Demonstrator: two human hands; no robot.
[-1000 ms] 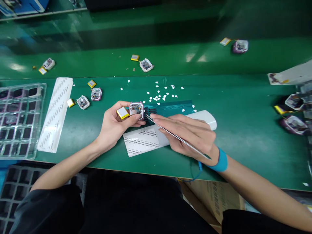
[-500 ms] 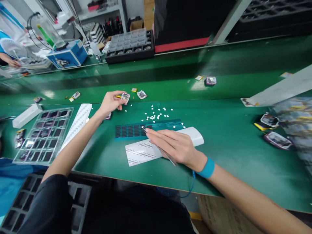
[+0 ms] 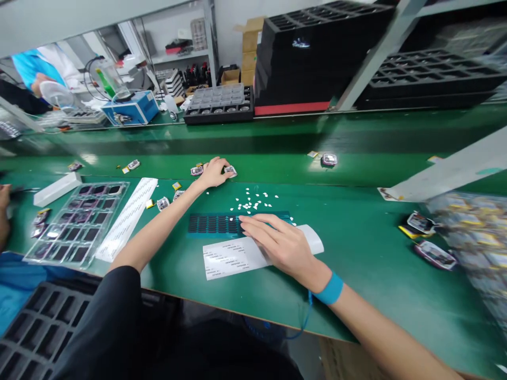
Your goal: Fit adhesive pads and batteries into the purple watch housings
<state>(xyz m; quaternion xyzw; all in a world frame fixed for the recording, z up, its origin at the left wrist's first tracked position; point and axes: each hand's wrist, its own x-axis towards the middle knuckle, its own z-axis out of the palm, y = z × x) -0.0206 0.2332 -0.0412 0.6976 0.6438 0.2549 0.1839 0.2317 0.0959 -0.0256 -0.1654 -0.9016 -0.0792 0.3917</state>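
My left hand [image 3: 214,172] reaches to the back of the bench, its fingers closed around the edge of a small white-rimmed electronic device [image 3: 230,170]. Another such device [image 3: 197,170] with a purplish rim lies beside that wrist. My right hand [image 3: 283,243] rests over the teal sheet of black pads [image 3: 214,223], fingers pressed together. The tweezers it held a moment ago are now mostly hidden by the hand. Under that hand lies a printed white liner sheet [image 3: 225,258], curled at its right end. Small white stickers [image 3: 249,206] are scattered just behind the teal sheet.
At left are a clear tray of dark parts [image 3: 79,221], a printed white strip [image 3: 129,219] and a white block [image 3: 57,189]. More devices [image 3: 435,255] lie at right near a slanted white post [image 3: 447,153]. Black trays [image 3: 301,68] are stacked behind. Another person's hand [image 3: 3,211] shows far left.
My left hand has moved right, from one device with a yellow battery to another farther along. My right hand has barely shifted over the teal sheet. The view has tilted up.
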